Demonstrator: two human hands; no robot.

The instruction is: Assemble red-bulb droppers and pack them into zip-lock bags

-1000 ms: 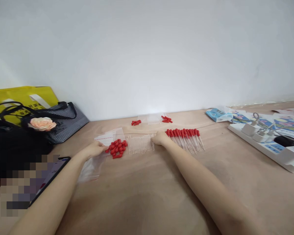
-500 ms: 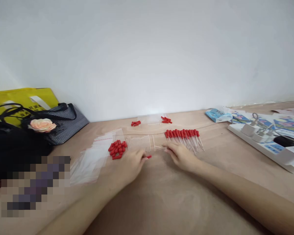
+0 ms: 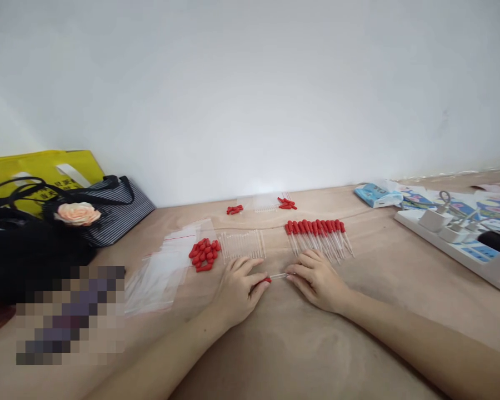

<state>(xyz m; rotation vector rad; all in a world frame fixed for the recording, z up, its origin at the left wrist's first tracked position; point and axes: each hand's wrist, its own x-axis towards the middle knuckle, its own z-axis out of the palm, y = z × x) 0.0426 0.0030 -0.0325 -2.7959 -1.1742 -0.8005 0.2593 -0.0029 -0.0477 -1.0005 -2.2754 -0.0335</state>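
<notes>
My left hand [image 3: 240, 289] pinches a red rubber dropper bulb [image 3: 268, 279] between thumb and fingers. From the right, my right hand [image 3: 319, 280] holds a thin clear dropper tube [image 3: 278, 275], whose near end meets the bulb; whether it sits inside the bulb I cannot tell. Beyond my left hand lies a row of clear tubes [image 3: 242, 244], and left of them a heap of red bulbs [image 3: 204, 254]. Behind my right hand, several droppers with red bulbs on them [image 3: 316, 229] lie side by side in a row.
Clear zip bags [image 3: 166, 272] are spread at the left. Farther back lie two small groups of red bulbs [image 3: 234, 209] and more tubes [image 3: 265, 209]. A white power strip [image 3: 462, 244] stands at the right, a striped bag [image 3: 123, 214] at the left, and a blue packet [image 3: 375, 194] near the wall.
My right hand has drawn a tube from the row toward me. Both hands have come nearer, and the tube's end now meets the bulb in my left hand. The view has shifted slightly.
</notes>
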